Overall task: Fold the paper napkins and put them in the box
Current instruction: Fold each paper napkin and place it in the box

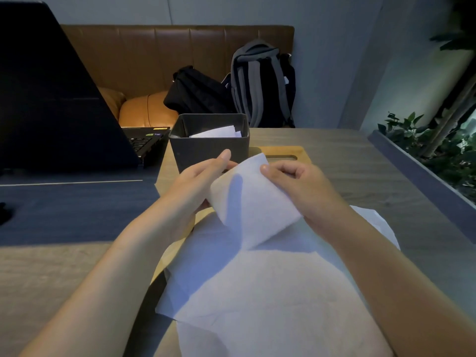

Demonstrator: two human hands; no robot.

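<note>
A white paper napkin (253, 199), bent over on itself, is held up above the table between both hands. My left hand (199, 181) grips its left edge and my right hand (296, 184) pinches its top right corner. Just beyond the hands stands a dark grey box (208, 148), open at the top, with folded white napkins (219, 131) inside. Several flat white napkins (260, 292) lie spread on the table under my forearms.
A wooden board (283, 152) with a slot handle lies under the box and napkins. An open black laptop (59, 104) stands at the left. Two dark backpacks (260, 81) sit on a brown bench behind the table. A planter (438, 155) borders the right edge.
</note>
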